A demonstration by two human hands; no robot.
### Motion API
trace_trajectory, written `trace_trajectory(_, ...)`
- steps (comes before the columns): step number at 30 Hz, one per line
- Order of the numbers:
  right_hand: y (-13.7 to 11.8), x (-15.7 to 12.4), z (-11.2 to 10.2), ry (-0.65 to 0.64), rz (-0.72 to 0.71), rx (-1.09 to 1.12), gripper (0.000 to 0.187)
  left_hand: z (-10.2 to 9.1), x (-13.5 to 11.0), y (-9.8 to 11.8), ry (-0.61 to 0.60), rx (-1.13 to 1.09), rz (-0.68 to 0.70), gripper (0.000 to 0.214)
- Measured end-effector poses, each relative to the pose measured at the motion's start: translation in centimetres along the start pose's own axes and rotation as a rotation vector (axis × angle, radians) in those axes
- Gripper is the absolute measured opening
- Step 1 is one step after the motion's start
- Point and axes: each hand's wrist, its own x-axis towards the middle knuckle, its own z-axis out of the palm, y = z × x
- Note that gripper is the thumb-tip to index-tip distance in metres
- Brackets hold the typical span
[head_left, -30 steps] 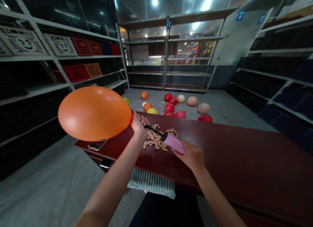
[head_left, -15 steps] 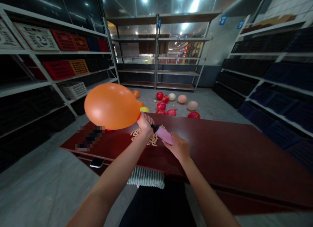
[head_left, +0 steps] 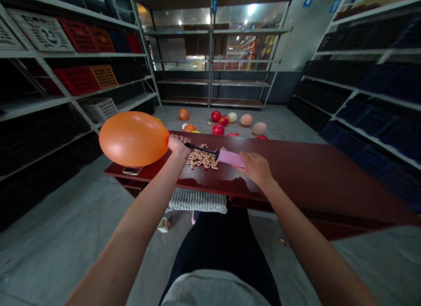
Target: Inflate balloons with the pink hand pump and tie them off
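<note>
My left hand (head_left: 178, 145) is closed round the neck of an inflated orange balloon (head_left: 133, 138), pinching it onto the black nozzle of a hand pump. The balloon hangs out to the left, over the left end of the dark red table (head_left: 296, 174). Gripping the pink pump (head_left: 229, 158) by its body is my right hand (head_left: 255, 167), and the pump's black rod shows between my two hands. A pile of limp, uninflated balloons (head_left: 202, 158) lies on the table under the pump.
Several inflated balloons (head_left: 230, 120), red, orange and pale, lie on the floor beyond the table. Metal shelving with plastic crates (head_left: 77, 80) lines both sides and the back. A small flat object (head_left: 132, 170) rests on the table's left end. A ribbed grey cloth (head_left: 196, 199) hangs below the table edge.
The pump's rod, pushed in half a second ago, now shows pulled out between my hands. The view has tilted down, showing my lap. The balloon stays on the nozzle.
</note>
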Motion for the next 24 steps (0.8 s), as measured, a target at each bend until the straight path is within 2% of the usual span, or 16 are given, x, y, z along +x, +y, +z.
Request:
trace_trajectory(4,1.0,-1.1,-0.6,0.039,0.017,-0.001,0.039,0.7,-0.9,0.7,-0.021,-0.025,0.031,0.032)
trace_trajectory(8,0.5,-2.7,-0.3,0.086,0.174,0.028,0.044,2.3,-2.1,-0.3,-0.079,-0.048,0.071,0.039)
trace_trajectory(11,-0.5,-3.5,-0.4,0.111,0.228,0.07,0.041,3.6,-3.3,-1.3,-0.147,-0.047,0.079,0.045)
trace_trajectory(16,-2.9,-2.0,-1.7,0.134,0.287,0.109,0.042,4.6,-6.1,-2.9,-0.278,-0.032,0.051,0.049)
trace_trajectory(20,-3.9,-0.3,-2.3,0.125,0.325,0.081,0.045,4.6,-7.8,-4.1,-0.299,-0.018,0.006,0.047)
trace_trajectory(24,-3.3,0.2,-2.0,0.122,0.267,0.071,0.046,4.4,-7.4,-4.4,-0.271,-0.024,0.011,0.043)
